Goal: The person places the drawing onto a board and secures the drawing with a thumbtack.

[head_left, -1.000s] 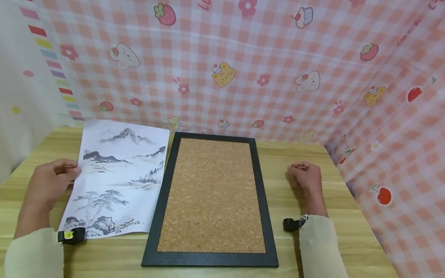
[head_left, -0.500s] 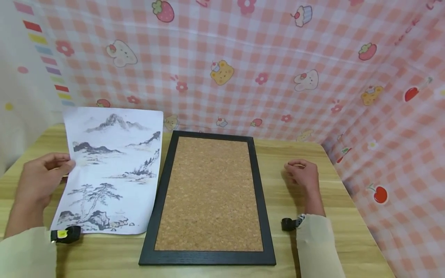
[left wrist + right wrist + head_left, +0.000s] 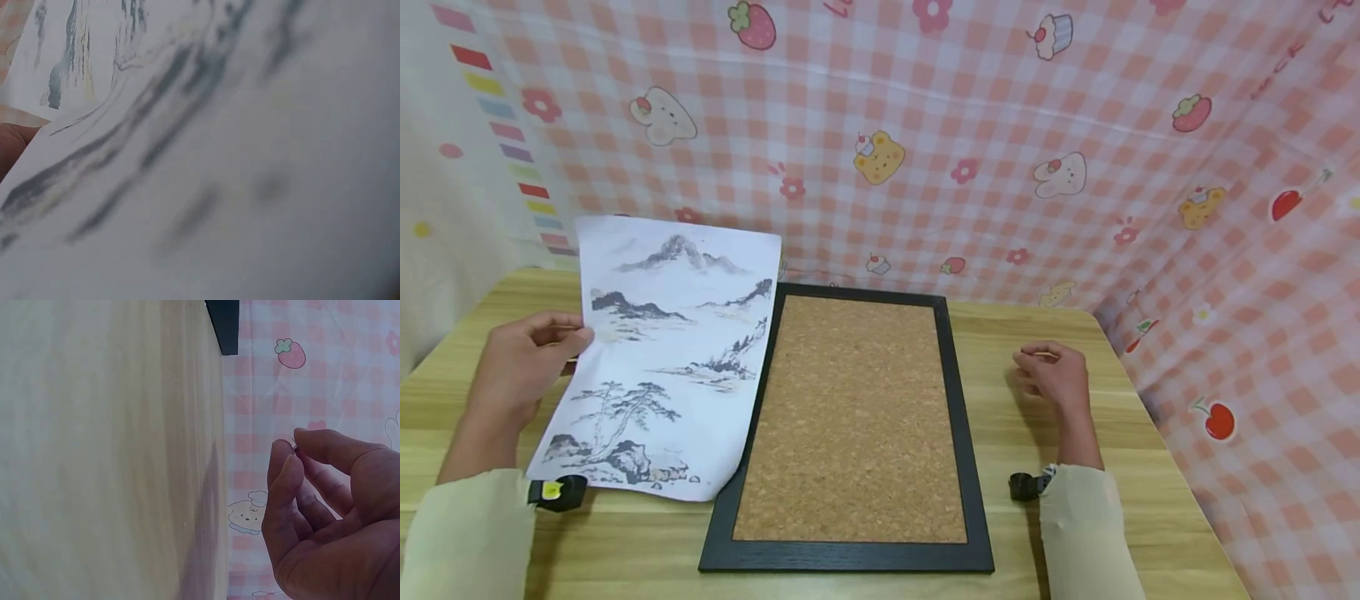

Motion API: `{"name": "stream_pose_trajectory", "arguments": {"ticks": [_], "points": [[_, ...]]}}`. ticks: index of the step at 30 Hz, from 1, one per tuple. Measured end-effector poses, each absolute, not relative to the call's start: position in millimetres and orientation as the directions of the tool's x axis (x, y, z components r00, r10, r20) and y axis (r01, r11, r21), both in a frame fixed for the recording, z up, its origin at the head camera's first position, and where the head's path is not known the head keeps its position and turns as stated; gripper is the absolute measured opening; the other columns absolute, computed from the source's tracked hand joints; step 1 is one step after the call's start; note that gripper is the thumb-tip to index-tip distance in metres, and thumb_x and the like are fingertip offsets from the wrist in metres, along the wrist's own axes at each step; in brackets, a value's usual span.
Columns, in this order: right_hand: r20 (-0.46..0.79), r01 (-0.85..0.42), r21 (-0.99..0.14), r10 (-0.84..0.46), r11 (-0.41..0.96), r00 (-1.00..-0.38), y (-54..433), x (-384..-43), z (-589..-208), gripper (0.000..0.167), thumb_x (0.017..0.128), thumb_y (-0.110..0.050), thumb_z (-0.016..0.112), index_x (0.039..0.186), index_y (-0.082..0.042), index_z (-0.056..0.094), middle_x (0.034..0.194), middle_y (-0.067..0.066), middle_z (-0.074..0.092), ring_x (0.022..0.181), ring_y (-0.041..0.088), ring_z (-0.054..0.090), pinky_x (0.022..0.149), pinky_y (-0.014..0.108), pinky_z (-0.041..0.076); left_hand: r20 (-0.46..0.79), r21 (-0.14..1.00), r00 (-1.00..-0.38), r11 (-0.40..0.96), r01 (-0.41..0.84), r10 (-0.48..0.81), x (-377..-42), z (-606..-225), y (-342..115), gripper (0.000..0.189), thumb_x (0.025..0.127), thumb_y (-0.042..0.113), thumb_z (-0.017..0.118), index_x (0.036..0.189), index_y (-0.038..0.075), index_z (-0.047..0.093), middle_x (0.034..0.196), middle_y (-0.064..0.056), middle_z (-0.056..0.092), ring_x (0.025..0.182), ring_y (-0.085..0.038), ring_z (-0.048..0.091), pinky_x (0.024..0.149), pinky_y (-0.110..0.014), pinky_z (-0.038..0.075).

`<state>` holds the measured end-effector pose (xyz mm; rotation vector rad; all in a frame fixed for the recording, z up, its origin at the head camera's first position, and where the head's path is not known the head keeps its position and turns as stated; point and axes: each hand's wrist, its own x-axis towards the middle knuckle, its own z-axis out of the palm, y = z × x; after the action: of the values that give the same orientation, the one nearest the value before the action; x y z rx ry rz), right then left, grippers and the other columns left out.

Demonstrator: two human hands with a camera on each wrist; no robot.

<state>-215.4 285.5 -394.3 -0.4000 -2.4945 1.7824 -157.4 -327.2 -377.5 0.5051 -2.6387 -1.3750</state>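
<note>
In the head view, my left hand [image 3: 531,362] pinches the left edge of a sheet of paper [image 3: 625,350] printed with an ink landscape of mountains and pines. The sheet is raised, bowed slightly, and its right edge overlaps the frame of a cork board [image 3: 857,417]. Close up, the same paper [image 3: 250,156] fills most of the left wrist view, blurred. To the board's right, my right hand [image 3: 1052,375] hovers with thumb and fingertips together. A tiny pin [image 3: 295,449] shows between them in the right wrist view, its shape mostly hidden by the fingers.
The board's black frame [image 3: 846,557] lies flat on a wooden table [image 3: 1037,325]. Pink checked cloth [image 3: 820,100] hangs behind and along the right side. Each wrist carries a small black camera, the right one [image 3: 1024,486] near the board's right edge.
My left hand first shifts left and lifts the paper, then brings it up and right until it overlaps the board's left frame. My right hand stays nearly still.
</note>
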Motion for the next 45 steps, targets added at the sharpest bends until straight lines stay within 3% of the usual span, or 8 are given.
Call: {"name": "stream_pose_trajectory", "arguments": {"ticks": [11, 17, 24, 32, 39, 45], "points": [[-0.086, 0.149, -0.937, 0.204, 0.317, -0.975, 284, -212, -392, 0.041, 0.096, -0.018, 0.072, 0.125, 0.009, 0.063, 0.088, -0.004, 0.072, 0.08, 0.012, 0.073, 0.065, 0.029, 0.062, 0.027, 0.821, -0.967, 0.557, -0.122, -0.253, -167, -382, -308, 0.037, 0.104, 0.019, 0.059, 0.131, -0.007, 0.06, 0.117, -0.018, 0.057, 0.08, -0.011, 0.057, 0.063, -0.017, 0.055], [-0.078, 0.139, -0.941, 0.2, 0.31, -0.977, 282, -211, -391, 0.038, 0.096, -0.017, 0.072, 0.122, 0.009, 0.064, 0.084, -0.008, 0.07, 0.079, 0.012, 0.073, 0.065, 0.029, 0.062, 0.041, 0.83, -0.975, 0.551, -0.088, -0.218, -171, -381, -295, 0.035, 0.105, 0.017, 0.058, 0.128, -0.009, 0.061, 0.116, -0.02, 0.059, 0.079, -0.01, 0.057, 0.063, -0.018, 0.057], [-0.063, 0.126, -0.939, 0.201, 0.319, -0.978, 279, -212, -388, 0.039, 0.095, -0.017, 0.073, 0.123, 0.009, 0.064, 0.087, -0.007, 0.071, 0.08, 0.01, 0.072, 0.065, 0.029, 0.063, 0.062, 0.86, -0.99, 0.51, -0.01, -0.123, -174, -381, -283, 0.034, 0.105, 0.012, 0.057, 0.127, -0.013, 0.059, 0.112, -0.02, 0.062, 0.08, 0.0, 0.058, 0.066, -0.022, 0.06], [-0.036, 0.107, -0.933, 0.206, 0.345, -0.978, 278, -210, -389, 0.032, 0.095, -0.014, 0.072, 0.117, 0.009, 0.065, 0.088, -0.004, 0.071, 0.076, 0.004, 0.07, 0.066, 0.029, 0.063, 0.004, 0.902, -0.999, 0.431, -0.019, -0.053, -173, -391, -272, 0.031, 0.104, 0.006, 0.057, 0.127, -0.015, 0.056, 0.096, -0.002, 0.065, 0.077, -0.005, 0.062, 0.067, -0.028, 0.061], [0.065, 0.034, -0.913, 0.227, 0.407, -0.972, 276, -212, -389, 0.028, 0.095, -0.013, 0.072, 0.113, 0.009, 0.068, 0.095, 0.007, 0.075, 0.073, -0.001, 0.068, 0.07, 0.034, 0.063, -0.028, 0.93, -1.0, 0.367, -0.025, 0.002, -175, -394, -266, 0.037, 0.105, 0.009, 0.057, 0.133, -0.016, 0.052, 0.1, 0.0, 0.066, 0.079, -0.004, 0.064, 0.071, -0.028, 0.062], [0.109, -0.004, -0.917, 0.241, 0.398, -0.964, 276, -210, -385, 0.027, 0.095, -0.01, 0.072, 0.111, 0.011, 0.068, 0.089, 0.005, 0.074, 0.07, -0.001, 0.069, 0.068, 0.024, 0.062, -0.067, 0.954, -0.995, 0.297, -0.043, 0.069, -181, -394, -259, 0.039, 0.105, 0.007, 0.057, 0.135, -0.017, 0.049, 0.097, 0.006, 0.066, 0.077, -0.007, 0.065, 0.069, -0.026, 0.06]]}}
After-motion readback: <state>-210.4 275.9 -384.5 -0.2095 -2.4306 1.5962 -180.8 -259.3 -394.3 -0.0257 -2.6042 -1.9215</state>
